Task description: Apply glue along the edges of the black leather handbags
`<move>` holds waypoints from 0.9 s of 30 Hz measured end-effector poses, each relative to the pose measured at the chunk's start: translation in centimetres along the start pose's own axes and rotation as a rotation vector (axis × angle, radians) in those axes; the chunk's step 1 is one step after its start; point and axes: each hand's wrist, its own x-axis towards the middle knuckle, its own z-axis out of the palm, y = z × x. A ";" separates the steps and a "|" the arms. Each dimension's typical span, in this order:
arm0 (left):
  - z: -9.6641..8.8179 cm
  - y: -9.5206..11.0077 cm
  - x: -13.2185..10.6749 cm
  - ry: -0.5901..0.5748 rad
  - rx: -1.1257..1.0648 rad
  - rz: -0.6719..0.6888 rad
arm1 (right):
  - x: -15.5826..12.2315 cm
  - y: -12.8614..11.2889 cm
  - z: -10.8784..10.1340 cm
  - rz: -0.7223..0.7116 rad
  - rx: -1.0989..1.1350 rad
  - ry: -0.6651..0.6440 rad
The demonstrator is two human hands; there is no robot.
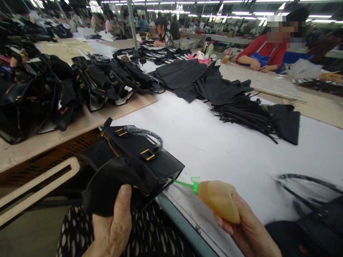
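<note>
Around the handbag in our left hand, we have piled bags at ten o'clock; on the desk, panels at one, straps at two; our right hand's bottle at four.

Surface before me: I observe a white-covered surface with a blue-grey edge on my side.
Surface at my left: a tan surface, its bare margin facing me.
Beneath it: a brown slotted crate.
Surface at far right: pale boards, lying flat.
Floor: a dull greyish floor, visible to me at lower left only.
Post: one slender grey post, slightly tilted in my view.
Lighting: rows of tube lights, lit overhead.
Windows: bright panes, high at far left.
Far wall: too blurred for me to describe.
</note>
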 end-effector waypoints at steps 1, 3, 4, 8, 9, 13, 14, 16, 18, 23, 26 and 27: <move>0.0 0.0 -0.1 0.007 -0.018 -0.014 | -0.1 0.0 0.0 0.006 0.008 0.007; 0.1 -0.1 -0.1 0.017 -0.070 -0.015 | -0.2 0.0 0.1 0.015 0.020 0.013; 0.2 0.0 -0.1 0.010 -0.088 -0.008 | -0.3 0.0 0.1 0.017 0.024 0.013; 0.3 0.2 0.1 -0.032 -0.092 0.026 | -0.7 -0.2 0.5 0.028 0.017 0.021; 0.3 0.2 0.1 -0.029 -0.085 0.027 | -0.9 -0.3 0.6 0.034 0.016 0.038; 0.1 0.5 0.2 -0.008 -0.062 0.013 | -1.3 -0.5 0.9 0.057 0.023 0.082; 0.1 0.6 0.2 -0.009 -0.068 0.007 | -1.3 -0.5 0.8 0.057 0.027 0.072; 0.1 0.6 0.2 -0.010 -0.080 0.008 | -1.4 -0.4 0.8 0.065 0.036 0.057; 0.2 0.6 0.1 -0.006 -0.082 -0.004 | -1.5 -0.4 0.7 0.079 0.050 0.050; 0.4 0.5 0.0 0.008 -0.142 -0.104 | -1.9 -0.6 1.1 0.109 0.032 0.070; 0.4 0.7 0.0 -0.027 -0.134 -0.072 | -2.1 -0.8 1.8 0.136 0.022 0.029; 0.4 0.8 0.1 -0.038 -0.122 -0.057 | -2.1 -0.9 1.9 0.149 0.025 0.016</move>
